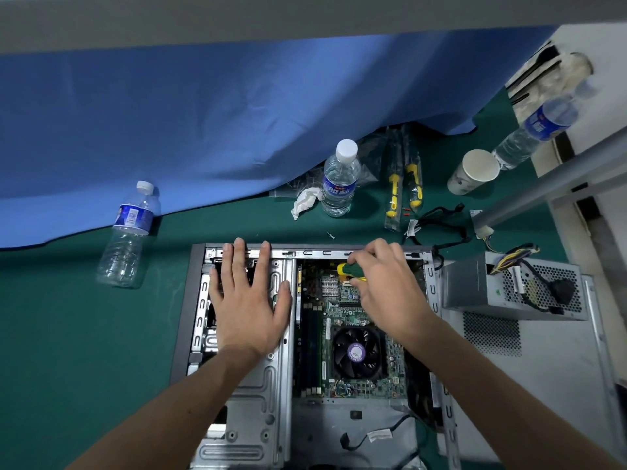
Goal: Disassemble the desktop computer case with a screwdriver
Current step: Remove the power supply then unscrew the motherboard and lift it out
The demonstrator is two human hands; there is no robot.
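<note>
The open desktop computer case (428,276) lies flat on the green table, its motherboard (342,310) and black CPU fan (357,353) exposed. My left hand (247,300) presses flat, fingers spread, on the metal drive cage (258,385) at the case's left side. My right hand (386,286) grips a green and yellow screwdriver (349,271) over the far part of the motherboard. The screwdriver's tip is hidden under my hand.
A removed power supply (509,286) with loose cables sits on the case's side panel (543,385) at right. Behind the case lie water bottles (339,179), (127,235), (539,127), a paper cup (473,171), bagged yellow screwdrivers (403,188), a crumpled tissue (305,201), a black cable (437,225), and a loose screw (330,235). Blue cloth (203,123) covers the far table.
</note>
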